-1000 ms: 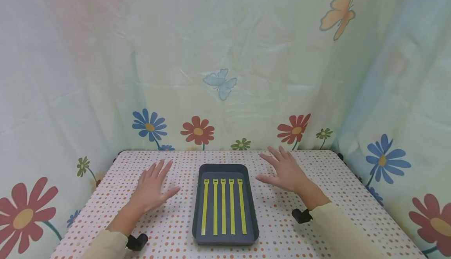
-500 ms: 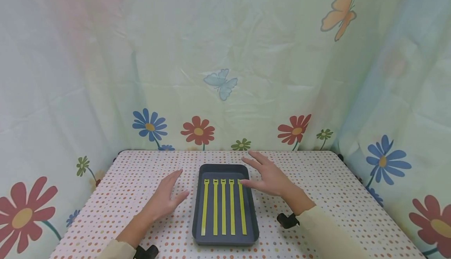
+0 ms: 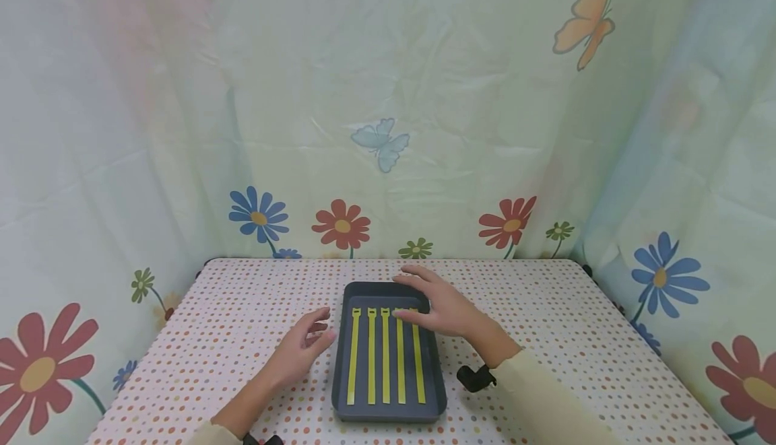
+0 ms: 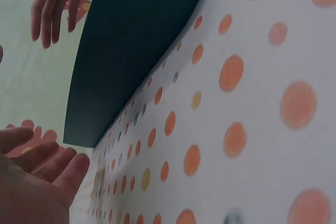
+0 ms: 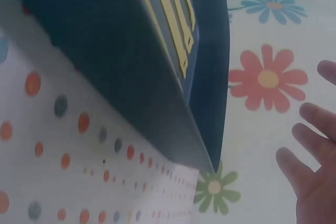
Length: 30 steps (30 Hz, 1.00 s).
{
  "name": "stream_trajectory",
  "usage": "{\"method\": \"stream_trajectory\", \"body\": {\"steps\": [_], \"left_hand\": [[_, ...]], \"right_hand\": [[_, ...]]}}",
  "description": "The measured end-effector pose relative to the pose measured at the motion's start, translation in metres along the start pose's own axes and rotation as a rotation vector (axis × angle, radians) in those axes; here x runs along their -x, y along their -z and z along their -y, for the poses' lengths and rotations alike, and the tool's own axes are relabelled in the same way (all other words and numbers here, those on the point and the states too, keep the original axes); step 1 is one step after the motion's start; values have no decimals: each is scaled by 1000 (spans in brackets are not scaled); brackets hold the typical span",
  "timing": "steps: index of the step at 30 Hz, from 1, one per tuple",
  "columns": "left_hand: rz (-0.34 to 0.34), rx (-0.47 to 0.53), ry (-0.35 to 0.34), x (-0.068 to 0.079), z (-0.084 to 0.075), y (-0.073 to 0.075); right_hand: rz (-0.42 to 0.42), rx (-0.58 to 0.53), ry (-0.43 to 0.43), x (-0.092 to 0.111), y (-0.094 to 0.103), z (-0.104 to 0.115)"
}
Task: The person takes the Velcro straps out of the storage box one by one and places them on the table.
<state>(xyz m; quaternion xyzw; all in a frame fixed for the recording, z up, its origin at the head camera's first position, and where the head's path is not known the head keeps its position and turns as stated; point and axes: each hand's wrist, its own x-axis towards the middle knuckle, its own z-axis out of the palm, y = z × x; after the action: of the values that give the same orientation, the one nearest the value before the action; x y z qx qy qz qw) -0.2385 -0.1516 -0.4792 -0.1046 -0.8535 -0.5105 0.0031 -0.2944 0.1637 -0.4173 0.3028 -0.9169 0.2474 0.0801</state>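
A dark grey tray (image 3: 389, 413) lies lengthwise on the table in the head view. Several yellow cable ties (image 3: 385, 357) lie side by side in it, their slotted heads at the far end. Left of the tray, my left hand (image 3: 295, 349) hovers with loosely bent fingers and holds nothing. My right hand (image 3: 445, 307) is above the tray's far right part, thumb and fingers spread apart, hiding the heads of the rightmost ties. In the right wrist view its fingers (image 5: 310, 145) are apart from the tray wall (image 5: 121, 77).
The table (image 3: 242, 310) has a white cover with coloured dots. Behind it hangs a pale curtain (image 3: 291, 95) printed with flowers and butterflies. A black wrist device (image 3: 475, 378) sits at the right sleeve.
Both hands have moved inward toward the tray. The right hand has come from beside the tray to over its far right part; the left fingers have bent more. Tray and cable ties have stayed put.
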Motion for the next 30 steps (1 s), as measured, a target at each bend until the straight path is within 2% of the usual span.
{"method": "stream_trajectory", "body": {"steps": [4,12,24,30], "left_hand": [[18,64,48,0,-4,-2],[110,258,105,-1,-4,-2],[167,248,114,-3,3,1],[187,268,120,-4,5,1]], "right_hand": [[33,-24,34,-6,-4,2],[148,-110,108,-18,-13,13],[270,-93,230,-35,-27,22],[369,-107,287,-42,-31,28]]}}
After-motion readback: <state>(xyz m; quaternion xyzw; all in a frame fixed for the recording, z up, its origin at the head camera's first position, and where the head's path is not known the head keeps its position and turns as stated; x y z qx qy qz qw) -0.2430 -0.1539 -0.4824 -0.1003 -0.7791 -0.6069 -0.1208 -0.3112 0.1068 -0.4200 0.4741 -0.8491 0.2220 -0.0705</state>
